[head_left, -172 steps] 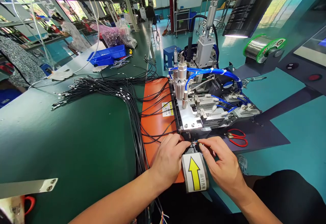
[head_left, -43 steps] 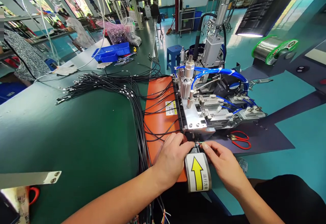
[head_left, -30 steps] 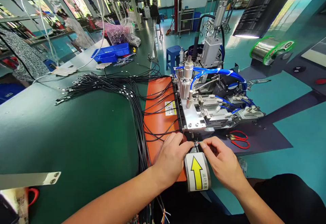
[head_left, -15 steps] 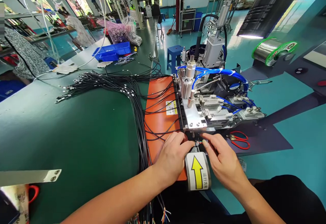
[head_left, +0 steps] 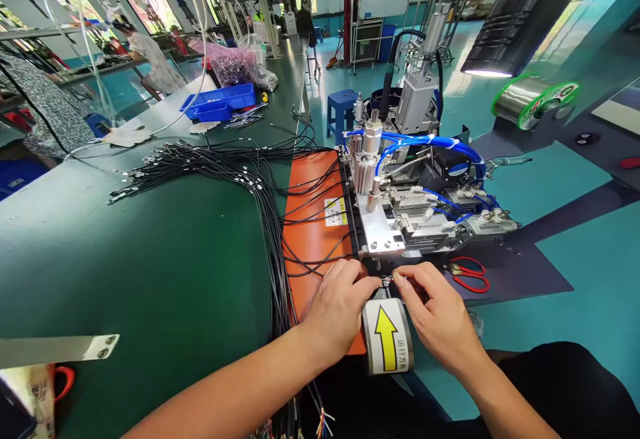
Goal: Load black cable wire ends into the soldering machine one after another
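Observation:
My left hand (head_left: pixel 343 302) is closed at the front of the metal machine (head_left: pixel 383 226), its fingers curled over the end of a black cable (head_left: pixel 313 267) that runs across the orange plate (head_left: pixel 315 172). Opposite it, my right hand (head_left: pixel 435 306) pinches thin wires (head_left: pixel 391 279), partly hidden by the fingertips. Between the hands is a small metal holder (head_left: pixel 384 291). Just below sits a rounded guard (head_left: pixel 387 339) with a yellow arrow. More black cables (head_left: pixel 273 246) lie in a bundle left of the plate.
Red-handled cutters (head_left: pixel 470 274) lie right of the machine. A solder spool (head_left: pixel 535 100) and a black lamp (head_left: pixel 523 19) are at upper right. Blue bins (head_left: pixel 217 102) stand on the green table (head_left: pixel 200 279). A metal strip (head_left: pixel 60 348) juts in at left. People sit at far left.
My right thumb and forefinger have closed together on the thin wires, slightly nearer the left hand. The left hand stays in place.

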{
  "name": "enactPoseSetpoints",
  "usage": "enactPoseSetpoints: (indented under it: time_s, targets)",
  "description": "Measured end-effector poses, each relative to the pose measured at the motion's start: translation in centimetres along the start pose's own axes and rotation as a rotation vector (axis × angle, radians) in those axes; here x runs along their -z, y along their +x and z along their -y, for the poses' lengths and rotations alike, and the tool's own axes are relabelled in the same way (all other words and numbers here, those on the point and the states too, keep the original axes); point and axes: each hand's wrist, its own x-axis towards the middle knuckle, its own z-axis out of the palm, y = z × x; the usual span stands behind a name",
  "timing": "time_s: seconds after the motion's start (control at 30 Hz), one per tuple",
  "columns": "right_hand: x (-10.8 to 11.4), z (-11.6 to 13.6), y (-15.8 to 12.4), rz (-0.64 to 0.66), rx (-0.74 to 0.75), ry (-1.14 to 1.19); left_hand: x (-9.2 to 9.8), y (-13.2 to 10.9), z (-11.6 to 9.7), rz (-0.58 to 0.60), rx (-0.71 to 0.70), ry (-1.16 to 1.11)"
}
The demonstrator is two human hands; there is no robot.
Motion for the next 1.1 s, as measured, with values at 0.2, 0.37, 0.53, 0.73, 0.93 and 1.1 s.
enactPoseSetpoints:
  time_s: [0.2,0.37,0.53,0.73,0.93,1.1]
  targets:
    - [-0.5,-0.6,0.8,0.077,-0.213,0.134,0.0,-0.1,-0.1,0.002,0.002,0.014]
    - [-0.7,-0.9,0.9,0.137,-0.296,0.204,0.5,-0.1,-0.4,0.007,-0.008,0.089]
    - [-0.8,-0.5,0.8,0.12,-0.287,0.186,1.1,0.0,-0.7,0.075,0.028,0.212]
    - [-0.9,0.1,1.0,0.115,-0.327,0.292,1.6,0.1,-0.8,0.12,0.042,0.271]
    - [-1.1,0.2,1.2,0.222,-0.483,0.51,3.0,0.6,-1.0,0.181,0.068,0.263]
    - [0.2,0.6,0.6,0.069,-0.388,0.326,3.5,0.5,-1.2,0.218,0.085,0.236]
